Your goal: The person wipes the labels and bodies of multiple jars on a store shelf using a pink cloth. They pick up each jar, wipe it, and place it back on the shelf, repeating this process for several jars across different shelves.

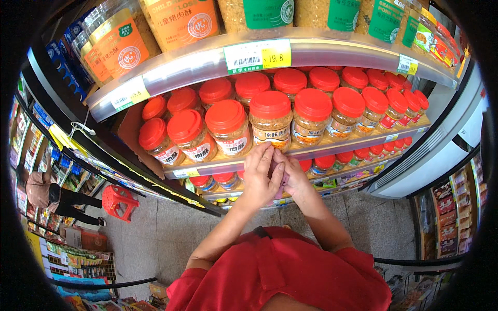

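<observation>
My left hand (pixel 259 173) and my right hand (pixel 296 177) meet in front of the shelf's edge, their fingertips close together. A crumpled pink cloth (pixel 285 179) is gripped between them, mostly hidden by the fingers and palms. Just beyond the fingertips stands a clear jar of meat floss with a red lid (pixel 270 105). It belongs to a front row of upright red-lidded jars, among them one to the left (pixel 227 116) and one to the right (pixel 312 105). Whether the fingertips touch the nearest jar is not clear.
Above, a shelf with a clear price rail (pixel 330 52) carries larger tubs with orange labels (pixel 124 50) and green labels (pixel 268 13). More small jars (pixel 325 161) line the shelf below. A red plastic stool (pixel 120 203) and a person (pixel 42 190) are at the left.
</observation>
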Action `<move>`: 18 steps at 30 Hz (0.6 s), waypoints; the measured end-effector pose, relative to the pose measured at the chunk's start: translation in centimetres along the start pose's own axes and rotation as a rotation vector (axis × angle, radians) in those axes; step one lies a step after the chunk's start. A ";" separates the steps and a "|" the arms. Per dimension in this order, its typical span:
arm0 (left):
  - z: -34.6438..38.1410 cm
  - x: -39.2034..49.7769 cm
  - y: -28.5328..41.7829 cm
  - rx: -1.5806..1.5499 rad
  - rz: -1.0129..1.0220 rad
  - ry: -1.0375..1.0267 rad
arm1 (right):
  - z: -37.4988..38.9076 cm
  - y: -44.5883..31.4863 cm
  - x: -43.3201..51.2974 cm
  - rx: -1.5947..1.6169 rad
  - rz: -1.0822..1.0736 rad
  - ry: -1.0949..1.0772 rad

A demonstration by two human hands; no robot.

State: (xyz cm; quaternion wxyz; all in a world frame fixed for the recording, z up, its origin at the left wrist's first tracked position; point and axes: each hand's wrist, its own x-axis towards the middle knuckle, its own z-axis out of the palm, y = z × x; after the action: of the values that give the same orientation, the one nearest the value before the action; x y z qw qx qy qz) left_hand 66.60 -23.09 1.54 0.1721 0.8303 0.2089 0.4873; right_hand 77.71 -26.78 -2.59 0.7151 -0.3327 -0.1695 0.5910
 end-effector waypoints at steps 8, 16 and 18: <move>-4.5 0.7 1.6 -0.392 -0.375 -0.016 | 1.9 -1.9 -5.7 -0.564 -0.058 -0.248; -14.1 1.0 13.4 -1.477 0.109 0.094 | 2.6 -2.7 -3.9 -1.260 -0.842 0.081; -16.2 1.4 14.6 -1.601 0.229 -0.070 | 2.5 -2.6 -2.6 -1.377 -0.970 0.127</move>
State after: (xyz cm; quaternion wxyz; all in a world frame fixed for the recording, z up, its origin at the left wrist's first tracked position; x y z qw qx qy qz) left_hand 55.54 -33.49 17.32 0.6696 0.4863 -0.2952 0.4776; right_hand 77.37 -28.81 1.32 0.5354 -0.6173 -0.5753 -0.0365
